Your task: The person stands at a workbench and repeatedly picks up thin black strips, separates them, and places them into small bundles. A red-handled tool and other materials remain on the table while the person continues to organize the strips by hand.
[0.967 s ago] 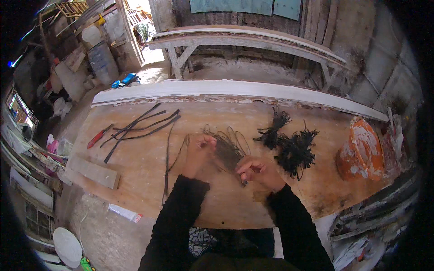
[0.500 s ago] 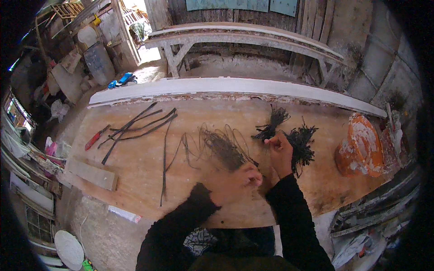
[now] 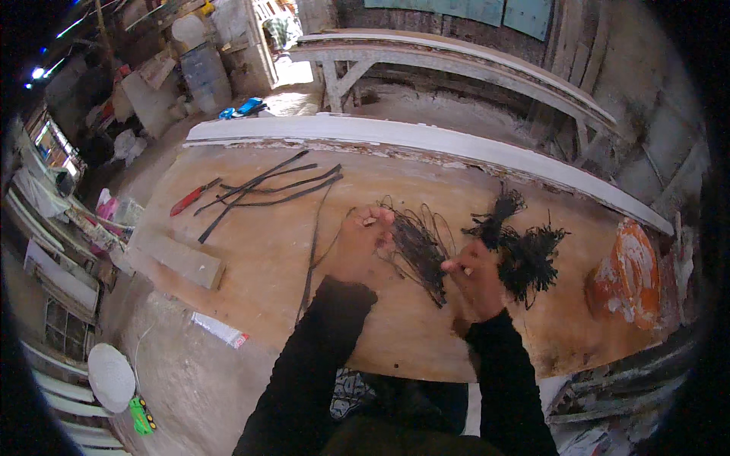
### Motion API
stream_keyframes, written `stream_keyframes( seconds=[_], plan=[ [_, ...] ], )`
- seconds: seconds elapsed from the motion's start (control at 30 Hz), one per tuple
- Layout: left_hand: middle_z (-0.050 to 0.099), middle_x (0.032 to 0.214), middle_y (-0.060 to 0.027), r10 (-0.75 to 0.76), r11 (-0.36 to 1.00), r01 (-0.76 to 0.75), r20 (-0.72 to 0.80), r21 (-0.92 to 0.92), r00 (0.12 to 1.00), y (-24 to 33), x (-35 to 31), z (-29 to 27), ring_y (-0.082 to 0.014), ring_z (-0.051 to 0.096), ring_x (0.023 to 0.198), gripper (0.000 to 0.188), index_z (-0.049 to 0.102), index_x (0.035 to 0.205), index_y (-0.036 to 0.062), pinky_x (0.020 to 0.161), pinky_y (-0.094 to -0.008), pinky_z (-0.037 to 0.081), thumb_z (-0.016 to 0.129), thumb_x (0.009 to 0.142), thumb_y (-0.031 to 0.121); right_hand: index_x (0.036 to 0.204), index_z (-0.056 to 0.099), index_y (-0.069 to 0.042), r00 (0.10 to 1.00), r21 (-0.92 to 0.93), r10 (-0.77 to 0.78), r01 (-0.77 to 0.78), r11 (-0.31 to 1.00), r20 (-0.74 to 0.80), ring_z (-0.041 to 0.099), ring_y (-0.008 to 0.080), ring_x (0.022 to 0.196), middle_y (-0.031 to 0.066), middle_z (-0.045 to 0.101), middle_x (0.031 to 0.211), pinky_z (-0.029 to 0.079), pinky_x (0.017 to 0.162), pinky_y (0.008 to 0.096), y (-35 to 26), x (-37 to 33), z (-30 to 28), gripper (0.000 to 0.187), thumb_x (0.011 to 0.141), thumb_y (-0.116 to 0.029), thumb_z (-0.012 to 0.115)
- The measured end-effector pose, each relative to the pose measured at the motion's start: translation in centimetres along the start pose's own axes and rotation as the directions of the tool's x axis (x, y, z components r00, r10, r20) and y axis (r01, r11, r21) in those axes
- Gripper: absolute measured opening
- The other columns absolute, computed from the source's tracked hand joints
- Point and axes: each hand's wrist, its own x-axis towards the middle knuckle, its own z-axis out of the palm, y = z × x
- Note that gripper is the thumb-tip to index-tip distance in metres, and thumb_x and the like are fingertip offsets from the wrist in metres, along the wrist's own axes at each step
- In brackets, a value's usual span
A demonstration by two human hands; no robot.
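Note:
A loose, tangled bundle of thin dark string (image 3: 420, 247) lies on the wooden tabletop (image 3: 403, 342) between my hands. At its left edge is my left hand (image 3: 365, 242), raised with its fingers curled; a thin strand runs beside it. My right hand (image 3: 477, 277) is closed in a pinch near the bundle's right side. What either hand's fingertips hold is too fine to make out. Just beyond my right hand lie two tufted bundles of short black cords, a smaller bundle (image 3: 500, 216) and a larger bundle (image 3: 532, 262).
Several flat black strips (image 3: 274, 191) and a red-handled tool (image 3: 192, 199) lie far left, above a wooden block (image 3: 179, 257). A white-coated beam (image 3: 426, 140) borders the table's far edge. At right stands an orange bucket (image 3: 637, 273) smeared white. A bench (image 3: 464, 67) stands behind.
My left hand has moved left and away from me, apart from the right hand. My right hand has come slightly nearer, toward the string bundle. The whole view has shifted and tilted.

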Motion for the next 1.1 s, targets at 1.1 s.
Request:
stream_keyframes(
  seconds=[1.1],
  plan=[
    [0.059, 0.076, -0.0121, 0.700, 0.157, -0.487, 0.251, 0.859, 0.669, 3.1, 0.4, -4.1, -0.0269, 0.057, 0.071, 0.009, 0.058, 0.080, 0.0015, 0.063, -0.0347, 0.045, 0.060, 0.072, 0.004, 0.115, 0.047, -0.008, 0.990, -0.426, -0.120, 0.076, 0.901, -0.076, 0.040, 0.0300, 0.111, 0.0134, 0.045, 0.118, 0.027, 0.091, 0.0421, -1.5, 0.6, -1.1, 0.047, 0.075, -0.029, 0.062]
  ],
)
